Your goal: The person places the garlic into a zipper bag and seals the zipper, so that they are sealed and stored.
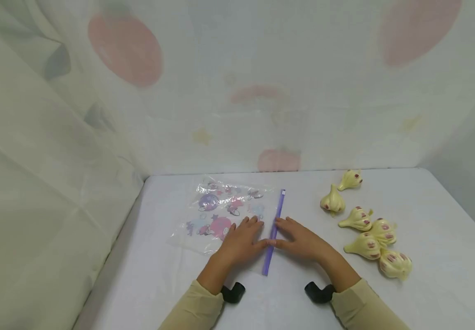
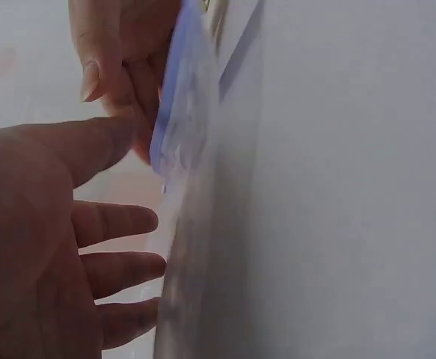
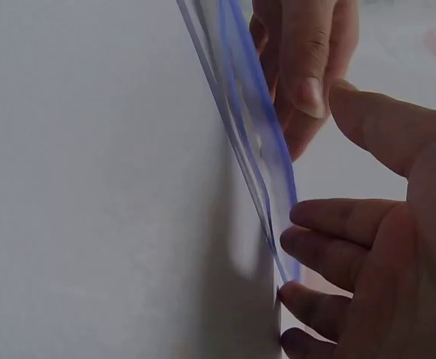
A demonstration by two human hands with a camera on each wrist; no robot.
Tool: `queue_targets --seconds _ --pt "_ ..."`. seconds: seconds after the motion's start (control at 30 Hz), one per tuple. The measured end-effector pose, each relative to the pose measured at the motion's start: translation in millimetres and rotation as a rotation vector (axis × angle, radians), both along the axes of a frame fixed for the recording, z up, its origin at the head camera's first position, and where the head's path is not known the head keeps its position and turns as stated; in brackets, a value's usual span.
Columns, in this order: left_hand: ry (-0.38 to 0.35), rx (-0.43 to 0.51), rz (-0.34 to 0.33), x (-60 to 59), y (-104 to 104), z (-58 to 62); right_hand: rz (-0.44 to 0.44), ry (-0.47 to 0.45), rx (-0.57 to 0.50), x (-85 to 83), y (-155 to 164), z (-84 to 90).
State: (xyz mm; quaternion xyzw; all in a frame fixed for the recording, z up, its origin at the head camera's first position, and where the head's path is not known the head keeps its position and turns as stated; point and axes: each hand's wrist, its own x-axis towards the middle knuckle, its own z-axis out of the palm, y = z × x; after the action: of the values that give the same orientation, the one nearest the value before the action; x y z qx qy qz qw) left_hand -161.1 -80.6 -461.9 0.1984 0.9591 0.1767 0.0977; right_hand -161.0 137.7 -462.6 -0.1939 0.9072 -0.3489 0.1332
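Observation:
A clear zip bag [image 1: 237, 206] with cartoon prints and a purple zip strip [image 1: 279, 208] lies on the white table, its strip on the right side. My left hand [image 1: 241, 243] rests over the bag near the strip, fingers spread. My right hand [image 1: 303, 240] comes from the other side, its fingertips right at the strip. In the head view the two thumbs come close together over the strip. A narrow gap shows between the lips of the bag's mouth [image 3: 259, 149] in the right wrist view. Neither hand is curled round anything.
Several garlic bulbs [image 1: 362, 246] lie in a loose cluster on the right of the table, with two more farther back, one of them a garlic bulb [image 1: 333, 200] standing upright. Printed cloth [image 1: 221, 91] hangs behind the table and at its left side.

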Motion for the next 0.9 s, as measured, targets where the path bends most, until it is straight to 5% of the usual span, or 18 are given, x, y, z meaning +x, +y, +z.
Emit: queue_targets --seconds 0.4,0.67,0.9 --pt "0.163 0.049 0.038 2.8 9.0 -2.2 0.169 0.061 -0.041 8.2 -5.4 -0.3" --pt "0.335 0.195 0.009 6.5 11.7 -1.0 0.101 0.253 -0.034 4.0 -9.5 -5.8" --pt "0.379 0.278 0.001 10.2 16.7 3.3 0.081 0.354 -0.039 2.3 -10.7 -4.7"
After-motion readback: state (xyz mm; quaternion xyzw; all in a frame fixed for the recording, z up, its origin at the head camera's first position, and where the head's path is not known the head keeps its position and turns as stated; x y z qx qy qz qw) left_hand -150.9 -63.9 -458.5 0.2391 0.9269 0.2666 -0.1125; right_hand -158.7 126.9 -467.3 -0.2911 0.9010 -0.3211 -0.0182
